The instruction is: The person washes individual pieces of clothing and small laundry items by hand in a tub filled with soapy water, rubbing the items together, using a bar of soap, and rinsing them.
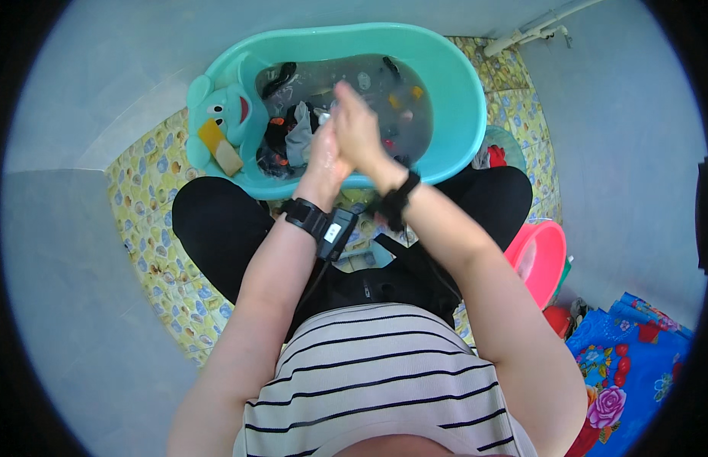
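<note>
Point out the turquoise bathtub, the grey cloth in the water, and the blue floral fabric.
turquoise bathtub (458, 114): head view, inner wall at its right end
grey cloth (298, 141): head view, middle of its visible part
blue floral fabric (636, 381): head view, middle of its visible part

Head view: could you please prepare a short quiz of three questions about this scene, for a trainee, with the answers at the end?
1. On which side of the picture is the pink basin: A) left; B) right; C) top?
2. True or false: the left hand and the right hand touch each other.
3. What colour is the cloth in the tub, just left of the hands?

Key: 1. B. 2. True. 3. Light grey.
</note>
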The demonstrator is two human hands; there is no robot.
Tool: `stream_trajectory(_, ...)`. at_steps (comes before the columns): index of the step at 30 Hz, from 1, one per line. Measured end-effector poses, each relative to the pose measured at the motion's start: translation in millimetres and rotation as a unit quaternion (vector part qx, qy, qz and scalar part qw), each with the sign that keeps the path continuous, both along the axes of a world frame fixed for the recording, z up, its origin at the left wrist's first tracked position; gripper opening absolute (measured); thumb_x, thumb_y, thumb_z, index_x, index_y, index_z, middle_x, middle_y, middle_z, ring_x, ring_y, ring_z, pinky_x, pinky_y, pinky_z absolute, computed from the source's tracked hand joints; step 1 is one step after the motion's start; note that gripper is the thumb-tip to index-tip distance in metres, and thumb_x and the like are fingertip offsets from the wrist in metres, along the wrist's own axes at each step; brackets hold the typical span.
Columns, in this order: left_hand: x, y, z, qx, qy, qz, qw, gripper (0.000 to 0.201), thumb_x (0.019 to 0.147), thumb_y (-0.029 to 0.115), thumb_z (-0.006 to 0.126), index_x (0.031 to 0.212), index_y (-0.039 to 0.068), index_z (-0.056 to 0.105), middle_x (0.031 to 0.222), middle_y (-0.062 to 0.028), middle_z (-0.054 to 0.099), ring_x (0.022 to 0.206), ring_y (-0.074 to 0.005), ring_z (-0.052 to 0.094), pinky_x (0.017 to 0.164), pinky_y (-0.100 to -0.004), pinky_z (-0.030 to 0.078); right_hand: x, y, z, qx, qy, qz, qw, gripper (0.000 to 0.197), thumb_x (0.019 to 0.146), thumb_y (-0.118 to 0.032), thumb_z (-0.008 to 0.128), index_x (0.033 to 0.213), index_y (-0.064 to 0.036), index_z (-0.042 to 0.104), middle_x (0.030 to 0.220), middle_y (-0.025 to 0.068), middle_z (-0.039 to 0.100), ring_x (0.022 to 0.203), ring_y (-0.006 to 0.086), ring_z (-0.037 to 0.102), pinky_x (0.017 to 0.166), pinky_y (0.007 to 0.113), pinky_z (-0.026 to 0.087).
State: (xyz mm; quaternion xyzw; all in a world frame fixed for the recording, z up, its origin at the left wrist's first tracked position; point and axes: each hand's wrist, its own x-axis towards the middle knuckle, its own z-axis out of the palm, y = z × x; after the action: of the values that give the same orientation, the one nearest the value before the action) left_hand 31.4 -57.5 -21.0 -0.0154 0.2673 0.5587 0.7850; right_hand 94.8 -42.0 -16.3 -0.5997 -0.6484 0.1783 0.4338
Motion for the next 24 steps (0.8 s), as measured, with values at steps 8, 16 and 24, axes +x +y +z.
stream_trajectory(8,-8.4,6.4,-3.8,0.019,-0.006,0.021,1.000,0.036,0.092,0.018,0.037,0.126,0.009,0.038,0.122,-0.0054,0.045,0.110,-0.0190,0.044,0.095,-0.0350,0.035,-12.2,-11.9,4.6,-0.024,-0.050,0.078,0.995,0.034,0.086,-0.014,0.039,0.118,-0.0010,0.045,0.127,0.0177,0.041,0.118,0.0358,0.037,0.097,0.047,0.028)
stream_trajectory(16,-8.2,3.5,-5.2,-0.003,-0.047,-0.022,0.999,0.033,0.091,0.020,0.039,0.122,0.006,0.040,0.122,-0.0100,0.045,0.112,-0.0214,0.044,0.095,-0.0380,0.035,0.8,-10.3,-7.5,-0.078,-0.167,0.085,0.979,0.046,0.090,-0.031,0.025,0.127,-0.0075,0.038,0.132,0.0169,0.035,0.128,0.0300,0.024,0.102,0.053,0.005)
stream_trajectory(24,-10.0,39.8,-6.0,0.003,-0.006,-0.055,0.998,0.015,0.088,0.014,0.045,0.096,0.002,0.046,0.088,-0.0102,0.052,0.075,-0.0212,0.053,0.059,-0.0332,0.042,31.6,26.3,8.6,-0.049,-0.060,0.177,0.981,0.034,0.086,-0.027,0.039,0.107,-0.0058,0.055,0.112,0.0173,0.051,0.112,0.0323,0.041,0.094,0.041,0.032)
